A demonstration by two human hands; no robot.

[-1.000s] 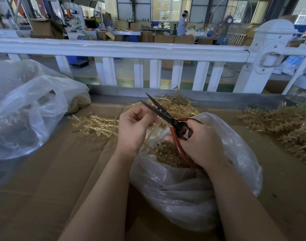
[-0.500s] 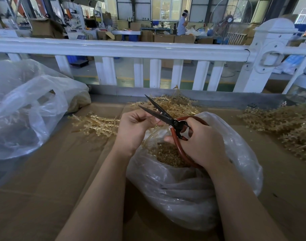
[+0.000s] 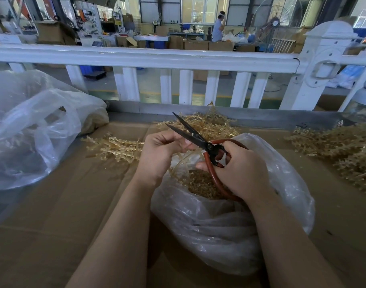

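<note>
Change: both hands and the scissors (image 3: pixel 198 139) sit a touch higher than half a second ago; the blades gape about as wide as they did.
Cardboard: brown cardboard (image 3: pixel 53 235) covers the worktop, and everything nearby rests on it.
Railing: a white railing (image 3: pixel 146 58) runs across the far edge, with a workshop and a standing person (image 3: pixel 218 28) well beyond it.
Side bag: a big crumpled side bag (image 3: pixel 26 129) of clear plastic lies at the left, well apart from the hands.
Open bag: a clear open bag (image 3: pixel 219 229) sits between the forearms, its mouth under the hands, with small golden bits (image 3: pixel 200 183) inside.
Heaps: golden branched heaps lie left (image 3: pixel 115 147), behind (image 3: pixel 215 123) and far right (image 3: pixel 340 146) of the hands.
Right hand: the right hand (image 3: pixel 244 171) has its fingers curled through the red handles, gripping the scissors over the bag's mouth.
Left hand: the left hand (image 3: pixel 159 154) is curled tight, fingertips pinching a pale sprig (image 3: pixel 181 157) whose stems trail down towards the bag.
Scissors: dark blades are parted and point up and left, the lower one crossing just in front of the left fingertips.
Sprig: above the open bag, at the blades; whether it lies between them cannot be told.
</note>
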